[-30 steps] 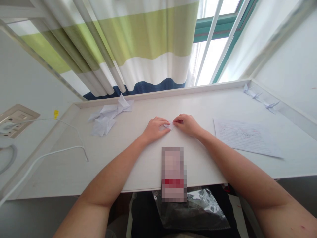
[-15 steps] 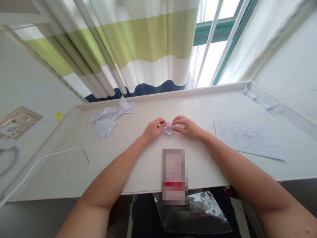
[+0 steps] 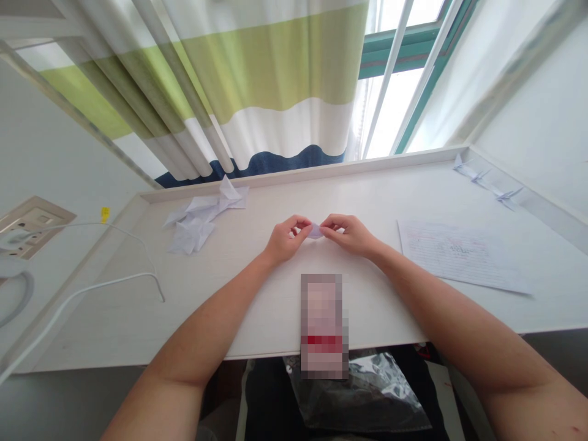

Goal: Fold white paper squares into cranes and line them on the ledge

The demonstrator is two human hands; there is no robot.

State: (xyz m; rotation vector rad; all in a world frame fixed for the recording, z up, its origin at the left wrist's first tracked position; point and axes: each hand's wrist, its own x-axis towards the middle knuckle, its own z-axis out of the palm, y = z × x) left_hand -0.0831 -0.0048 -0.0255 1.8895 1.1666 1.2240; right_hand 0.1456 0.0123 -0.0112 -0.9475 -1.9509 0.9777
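From 11 to 1 o'clock of the held paper (image 3: 315,231), bare tabletop (image 3: 316,197) lets a hand pass up to the raised rim (image 3: 316,174) — in the way elsewhere: left hand (image 3: 286,239) at 9 with the paper heap (image 3: 198,223) beyond, left forearm (image 3: 215,320) at 8, right hand (image 3: 346,233) at 3, right forearm (image 3: 427,299) at 4; at 6 a gap, then the pixelated block (image 3: 323,324)

Left hand (image 3: 288,239): 1
Right hand (image 3: 346,233): 1
Held paper piece (image 3: 315,231): 1
Folded paper figures (image 3: 507,196), far right: 3, in a row
Folded papers (image 3: 195,231), far left: several, overlapping; exact quantity cannot be determined
Written sheet (image 3: 452,254): 1 visible; any beneath cannot be told
Desk (image 3: 257,318): 1
Wall socket plate (image 3: 41,217): 1
Yellow tag (image 3: 105,214): 1
White window bars (image 3: 386,79): 2
Plastic bag (image 3: 367,401): 1
Pixelated item (image 3: 324,309): 1
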